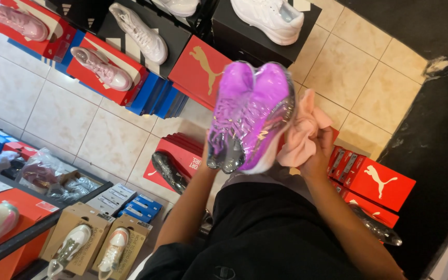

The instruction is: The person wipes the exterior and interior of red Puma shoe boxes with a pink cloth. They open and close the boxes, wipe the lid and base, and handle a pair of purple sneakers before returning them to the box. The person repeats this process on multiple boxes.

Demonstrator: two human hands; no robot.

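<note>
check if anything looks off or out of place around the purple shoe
Nothing looks damaged. The purple shoe, wrapped in clear film, sits in the left hand; the right hand holds a pink cloth beside it. A dark shoe lies on its side against red boxes.

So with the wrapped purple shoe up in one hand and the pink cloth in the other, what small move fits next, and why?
Probably bring the cloth across onto the shoe and wipe its side. The left hand holds the shoe up from below, still in shiny clear wrap, and the right hand grips the bunched cloth right beside the shoe's edge, not clearly on it.
</note>
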